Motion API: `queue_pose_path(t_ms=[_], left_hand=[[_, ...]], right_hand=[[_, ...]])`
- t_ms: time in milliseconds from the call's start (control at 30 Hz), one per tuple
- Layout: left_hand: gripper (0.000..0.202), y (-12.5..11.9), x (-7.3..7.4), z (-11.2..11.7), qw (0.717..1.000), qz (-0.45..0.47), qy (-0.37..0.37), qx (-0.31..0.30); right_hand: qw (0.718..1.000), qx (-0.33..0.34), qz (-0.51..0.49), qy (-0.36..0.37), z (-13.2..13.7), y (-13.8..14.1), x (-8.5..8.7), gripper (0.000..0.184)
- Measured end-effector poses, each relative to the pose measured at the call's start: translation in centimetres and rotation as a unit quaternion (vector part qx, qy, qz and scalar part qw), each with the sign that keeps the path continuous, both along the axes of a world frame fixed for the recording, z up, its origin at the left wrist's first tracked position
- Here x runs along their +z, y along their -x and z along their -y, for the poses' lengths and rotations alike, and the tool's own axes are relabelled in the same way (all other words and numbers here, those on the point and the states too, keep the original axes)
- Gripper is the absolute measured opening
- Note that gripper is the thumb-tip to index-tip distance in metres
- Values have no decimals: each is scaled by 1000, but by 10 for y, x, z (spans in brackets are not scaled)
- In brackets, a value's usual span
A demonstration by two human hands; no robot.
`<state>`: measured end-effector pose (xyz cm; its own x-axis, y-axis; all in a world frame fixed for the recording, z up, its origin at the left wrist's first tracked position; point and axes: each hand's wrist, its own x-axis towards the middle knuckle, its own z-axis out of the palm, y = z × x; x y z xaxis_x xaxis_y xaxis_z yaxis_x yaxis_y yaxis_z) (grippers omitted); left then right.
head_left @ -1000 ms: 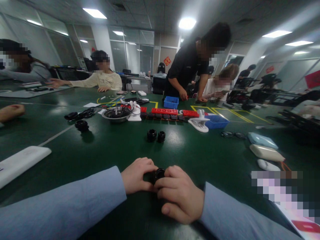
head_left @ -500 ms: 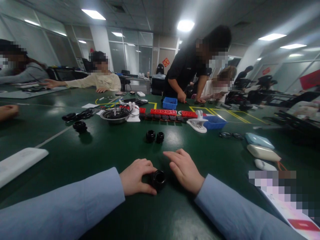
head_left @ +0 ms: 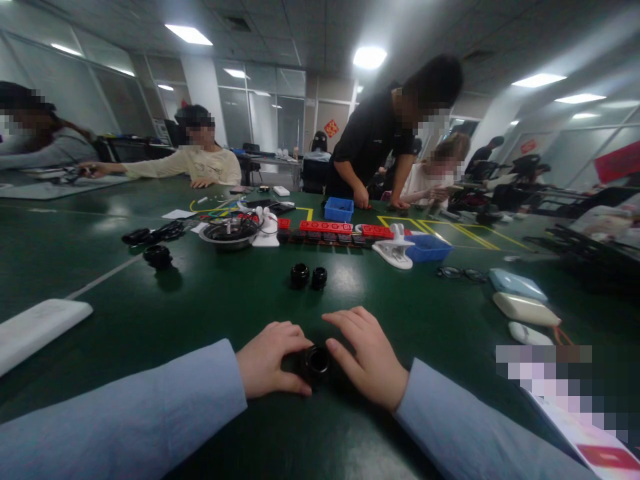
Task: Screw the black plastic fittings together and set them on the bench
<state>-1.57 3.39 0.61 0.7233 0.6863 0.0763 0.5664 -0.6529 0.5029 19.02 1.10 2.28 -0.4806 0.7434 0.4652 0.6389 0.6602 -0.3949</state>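
Note:
A black, hollow, round part [head_left: 318, 360] like a short ribbed ring stands on the green table, its opening facing up. My left hand [head_left: 278, 360] grips it from the left, fingers behind and thumb in front. On the other side is my right hand [head_left: 369, 353], fingers stretched out and apart. Its thumb tip is right beside the part's rim; I cannot tell whether it touches. Farther forward stand two similar black parts, a larger one [head_left: 300, 275] and a smaller one [head_left: 319, 277]. Another black ribbed part [head_left: 158, 257] is to the left.
Beyond are a metal bowl [head_left: 227, 235] with black cable, red power strips [head_left: 327, 227], a white clip stand [head_left: 393, 248] and blue bins [head_left: 429, 248]. Glasses [head_left: 461, 273], pouches [head_left: 525, 308] and a white box [head_left: 43, 327] lie at the sides. Co-workers work across the table.
My right hand has come closer to the black part, its thumb now beside the rim. My left hand keeps its grip. A co-worker's hand at the left edge has gone from view.

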Motion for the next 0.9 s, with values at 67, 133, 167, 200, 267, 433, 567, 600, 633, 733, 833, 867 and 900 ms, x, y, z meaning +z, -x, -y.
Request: queue_pose_path(t_ms=[67,133,167,200,267,433,567,600,633,733,833,867,900], left_hand=[[42,-1,0,0,1000,1,-2,3],[42,-1,0,0,1000,7,-8,9],[42,-2,-1,0,1000,9,-10,12],[41,-2,-1,0,1000,11,-12,16],[36,-3,-2,0,1000,10,-17,21],[33,-5,1,1,999,-3,-23,23],[33,-4,3,2,999,-7,-22,26],[32,-4,3,2,999,-8,-22,26],[32,-4,3,2,999,-9,-22,25],[32,-3,2,1,1000,-5,-21,20],[32,-3,1,1,1000,-3,-22,19],[33,-3,1,1,1000,-3,-22,20],[33,-3,1,1,999,-4,-24,22]], right_hand=[[1000,-7,-8,1,4,2,5,29],[1000,-6,-11,1,9,5,9,33],[1000,-4,-8,2,12,6,12,37],[1000,0,0,4,15,9,13,42],[999,7,29,19,21,13,15,41],[995,10,90,40,23,19,13,24],[995,17,96,32,21,18,12,26],[995,18,96,32,21,17,12,26],[995,18,97,31,21,17,12,27],[994,19,99,33,21,17,12,27],[994,17,99,36,22,17,12,27],[994,18,98,37,22,17,12,27],[994,18,98,37,22,17,12,27]])
